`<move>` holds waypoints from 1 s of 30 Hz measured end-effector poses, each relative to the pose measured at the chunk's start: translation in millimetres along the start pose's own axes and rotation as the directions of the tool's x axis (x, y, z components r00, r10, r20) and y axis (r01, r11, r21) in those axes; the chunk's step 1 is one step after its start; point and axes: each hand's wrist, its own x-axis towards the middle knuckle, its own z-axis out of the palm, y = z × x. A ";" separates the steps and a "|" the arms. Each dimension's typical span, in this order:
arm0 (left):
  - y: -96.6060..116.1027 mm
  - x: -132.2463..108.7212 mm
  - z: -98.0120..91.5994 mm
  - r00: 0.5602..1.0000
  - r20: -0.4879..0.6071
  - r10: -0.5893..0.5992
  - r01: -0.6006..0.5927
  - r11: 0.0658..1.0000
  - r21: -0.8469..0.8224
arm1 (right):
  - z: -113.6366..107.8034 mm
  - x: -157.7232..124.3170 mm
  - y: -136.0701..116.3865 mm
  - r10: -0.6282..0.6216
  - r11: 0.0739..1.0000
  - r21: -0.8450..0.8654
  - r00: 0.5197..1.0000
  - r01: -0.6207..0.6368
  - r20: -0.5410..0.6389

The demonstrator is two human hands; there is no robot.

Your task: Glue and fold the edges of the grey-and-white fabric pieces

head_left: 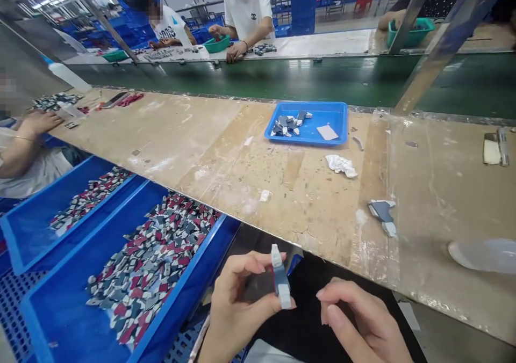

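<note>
My left hand is closed on a small plastic piece, gripping it between thumb and fingers at its two ends. The piece is grey with white ends and a dark red edge, and stands upright above my lap. To its right, my right hand is apart from the piece, its fingers loosely curled and a gap between thumb and forefinger. Nothing shows in it. On the table beyond lies a similar grey and white piece.
A blue tray holds several grey and white pieces and a pale card. Crumpled tissue lies before it. Blue bins of red, grey and white pieces stand left, below the table edge. A translucent bottle lies right. Co-workers sit across and left.
</note>
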 end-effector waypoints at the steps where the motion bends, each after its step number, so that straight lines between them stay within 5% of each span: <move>1: 0.3 -1.3 3.9 1.000 0.013 -0.017 0.017 1.000 -0.024 | -0.7 3.3 -3.8 -0.077 0.997 0.005 0.997 0.077 0.018; 4: 1.0 -5.1 11.2 0.997 0.079 -0.026 0.029 0.999 -0.040 | -2.9 14.3 -10.8 -0.196 0.980 0.007 0.972 0.197 0.127; 10: 2.2 -9.5 14.1 0.995 0.098 0.038 -0.039 0.999 0.006 | -4.6 20.4 -11.5 -0.147 0.987 -0.019 0.957 0.157 0.251; 15: -1.8 -9.1 13.6 0.985 0.131 0.114 -0.121 0.992 0.045 | -12.8 11.2 -7.6 -0.074 0.980 -0.164 0.976 0.110 0.207; 20: -1.2 -6.8 14.7 0.982 0.138 0.126 -0.136 0.989 0.065 | -16.7 7.3 -3.5 -0.070 0.989 -0.129 0.997 0.073 0.029; 26: -0.3 -6.4 17.5 0.982 0.131 0.137 -0.147 0.987 0.066 | -8.9 13.1 -9.3 -0.021 0.998 -0.046 0.975 0.032 0.220; 30: -9.0 -9.9 8.9 0.987 0.114 0.111 -0.130 0.976 0.177 | -8.4 10.9 -4.0 0.125 0.984 -0.143 0.979 -0.102 0.159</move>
